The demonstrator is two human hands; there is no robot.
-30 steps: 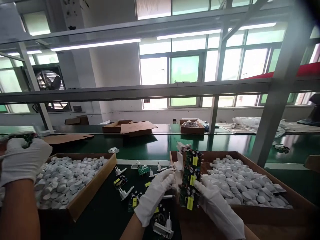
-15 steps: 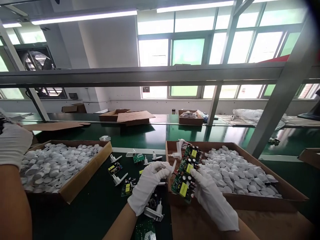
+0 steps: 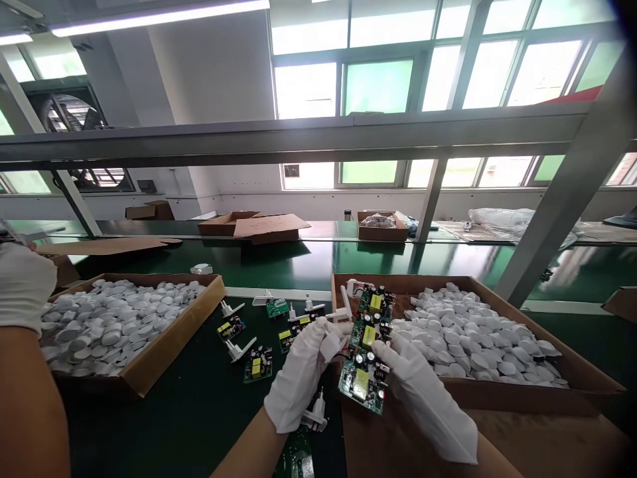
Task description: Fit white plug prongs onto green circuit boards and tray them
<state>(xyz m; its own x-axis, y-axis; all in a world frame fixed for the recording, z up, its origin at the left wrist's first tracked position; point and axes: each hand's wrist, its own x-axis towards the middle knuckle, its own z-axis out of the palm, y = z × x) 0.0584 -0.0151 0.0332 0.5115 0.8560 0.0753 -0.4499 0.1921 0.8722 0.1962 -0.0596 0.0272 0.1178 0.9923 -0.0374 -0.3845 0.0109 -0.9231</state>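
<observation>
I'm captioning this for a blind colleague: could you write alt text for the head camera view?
A white-gloved left hand and right hand hold a run of green circuit boards beside a cardboard tray of white discs. Loose circuit boards and white plug housings lie on a dark green belt, and another gloved hand shows at far left.

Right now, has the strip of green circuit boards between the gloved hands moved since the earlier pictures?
Yes: the board strip has slid toward the person, judged against the cardboard tray's left rim.

Left hand (image 3: 298, 375) and right hand (image 3: 425, 401) wear white fabric gloves (image 3: 428, 411)
</observation>
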